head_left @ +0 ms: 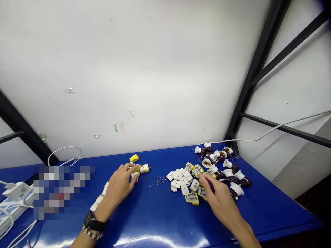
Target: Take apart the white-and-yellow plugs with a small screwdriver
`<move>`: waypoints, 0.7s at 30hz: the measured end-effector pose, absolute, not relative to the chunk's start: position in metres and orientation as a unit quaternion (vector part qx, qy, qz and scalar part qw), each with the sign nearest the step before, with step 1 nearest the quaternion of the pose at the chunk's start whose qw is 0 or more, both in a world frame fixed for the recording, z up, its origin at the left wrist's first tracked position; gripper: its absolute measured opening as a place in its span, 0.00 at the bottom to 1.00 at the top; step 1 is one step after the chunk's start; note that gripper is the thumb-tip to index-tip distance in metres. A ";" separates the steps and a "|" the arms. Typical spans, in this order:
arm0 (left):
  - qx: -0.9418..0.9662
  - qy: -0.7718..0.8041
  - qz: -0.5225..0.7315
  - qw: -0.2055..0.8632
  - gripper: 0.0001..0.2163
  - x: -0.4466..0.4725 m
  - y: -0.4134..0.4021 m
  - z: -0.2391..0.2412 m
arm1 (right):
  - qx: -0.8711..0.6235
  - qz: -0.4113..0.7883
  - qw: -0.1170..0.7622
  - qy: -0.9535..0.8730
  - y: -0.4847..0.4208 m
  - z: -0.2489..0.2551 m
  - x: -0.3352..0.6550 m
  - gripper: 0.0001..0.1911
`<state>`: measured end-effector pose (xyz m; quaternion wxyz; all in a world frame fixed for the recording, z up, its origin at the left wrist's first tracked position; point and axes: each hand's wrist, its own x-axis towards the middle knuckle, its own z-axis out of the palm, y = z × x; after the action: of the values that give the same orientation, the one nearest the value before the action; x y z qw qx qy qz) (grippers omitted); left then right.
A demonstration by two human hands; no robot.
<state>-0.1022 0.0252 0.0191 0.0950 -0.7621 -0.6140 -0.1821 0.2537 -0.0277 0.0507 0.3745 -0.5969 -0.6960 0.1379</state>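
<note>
My left hand rests on the blue table, its fingers curled over a yellow-and-white plug. Two more yellow plugs lie just beyond its fingertips. My right hand reaches into a pile of white and yellow plug shells, fingers bent down onto the parts; what they pinch is hidden. A watch and a bracelet sit on my left wrist.
Several dark brown lamp sockets with white caps lie right of the pile. Tiny screws are scattered between my hands. A white power strip with cables sits at the left edge. Black frame bars rise at the right.
</note>
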 end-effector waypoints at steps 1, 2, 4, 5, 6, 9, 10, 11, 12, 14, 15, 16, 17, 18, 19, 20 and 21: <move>-0.758 -0.624 -0.159 0.100 0.15 -0.107 0.026 0.020 | -0.576 0.159 0.423 -0.681 -0.030 0.053 0.252 0.22; -0.757 -0.631 -0.139 0.100 0.15 -0.109 0.028 0.021 | -0.561 0.177 0.466 -0.661 -0.033 0.055 0.249 0.23; -0.751 -0.642 -0.116 0.097 0.15 -0.110 0.030 0.020 | -0.540 0.203 0.527 -0.624 -0.038 0.059 0.245 0.23; -0.749 -0.646 -0.112 0.094 0.15 -0.109 0.032 0.020 | -0.530 0.212 0.549 -0.611 -0.040 0.061 0.243 0.24; -0.746 -0.651 -0.111 0.089 0.16 -0.108 0.033 0.019 | -0.520 0.220 0.566 -0.601 -0.042 0.061 0.241 0.24; -0.737 -0.663 -0.118 0.057 0.17 -0.107 0.039 0.017 | -0.514 0.265 0.580 -0.574 -0.042 0.061 0.238 0.25; -0.736 -0.664 -0.121 0.042 0.18 -0.108 0.042 0.017 | -0.517 0.286 0.578 -0.563 -0.041 0.061 0.238 0.25; -0.736 -0.665 -0.125 0.028 0.18 -0.109 0.045 0.017 | -0.518 0.305 0.576 -0.554 -0.040 0.060 0.239 0.25; -0.735 -0.665 -0.129 0.017 0.18 -0.112 0.047 0.017 | -0.516 0.319 0.576 -0.548 -0.039 0.059 0.240 0.24; -0.734 -0.665 -0.138 0.005 0.17 -0.117 0.051 0.017 | -0.505 0.339 0.581 -0.542 -0.038 0.058 0.241 0.23; -0.731 -0.667 -0.144 0.003 0.16 -0.120 0.052 0.018 | -0.497 0.350 0.584 -0.538 -0.037 0.057 0.242 0.22; -0.728 -0.669 -0.148 0.003 0.16 -0.122 0.052 0.018 | -0.489 0.364 0.586 -0.534 -0.037 0.057 0.243 0.20; -0.726 -0.669 -0.156 0.002 0.16 -0.123 0.051 0.019 | -0.481 0.379 0.587 -0.530 -0.037 0.057 0.244 0.19; -0.724 -0.668 -0.174 0.000 0.16 -0.122 0.048 0.020 | -0.474 0.395 0.587 -0.524 -0.038 0.057 0.244 0.18; -0.720 -0.664 -0.203 -0.005 0.16 -0.120 0.044 0.021 | -0.466 0.407 0.589 -0.520 -0.038 0.057 0.243 0.18; -0.716 -0.655 -0.241 -0.018 0.16 -0.115 0.038 0.022 | -0.457 0.414 0.592 -0.519 -0.039 0.056 0.242 0.17; -0.712 -0.641 -0.283 -0.038 0.15 -0.109 0.030 0.022 | -0.449 0.417 0.595 -0.519 -0.040 0.056 0.240 0.17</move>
<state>-0.1088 0.0301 0.0222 -0.0379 -0.7124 -0.6409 -0.2834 0.2402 -0.0398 0.0562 0.5955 -0.4493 -0.5194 0.4169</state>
